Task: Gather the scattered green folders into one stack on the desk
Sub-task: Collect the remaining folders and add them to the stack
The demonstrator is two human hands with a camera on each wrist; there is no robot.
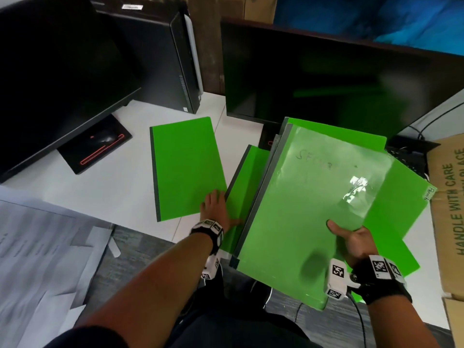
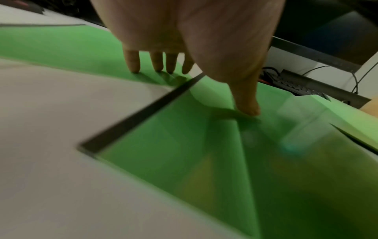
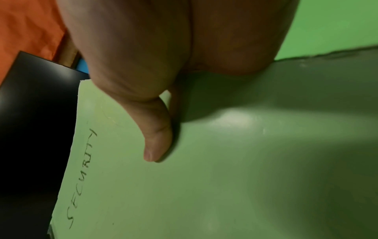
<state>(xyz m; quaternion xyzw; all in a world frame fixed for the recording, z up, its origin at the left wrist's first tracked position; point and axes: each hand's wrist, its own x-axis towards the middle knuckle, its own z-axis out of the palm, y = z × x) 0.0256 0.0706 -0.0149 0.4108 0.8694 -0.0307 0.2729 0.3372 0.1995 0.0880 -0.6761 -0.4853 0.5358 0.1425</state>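
The right hand grasps a bundle of green folders by its near right edge, thumb pressed flat on the top cover and the other fingers hidden beneath. The bundle is lifted and tilted, its long axis running from the person's lap up toward the right monitor, dark spine on the left. The top cover is glossy and bears the handwritten word "SECURITY", read clearly in the right wrist view, where the thumb lies along the cover just beside the lettering. At least 2 more green sheets fan out behind and to the right of the top one, their corners not aligned.

The left hand is spread flat with straight fingers and grips nothing. Its fingertips touch the near right corner of a single green folder lying flat on the white desk, while the thumb rests on a second folder just to the right. The single folder's long axis runs away from the person toward the computer tower, leaning slightly left, spine on the left side. The second folder lies partly under the lifted bundle, its dark spine angled from near left to far right, its near end reaching over the desk edge.

A left monitor stands on the desk's far left, and a cardboard box printed "HANDLE WITH CARE" sits at the right.
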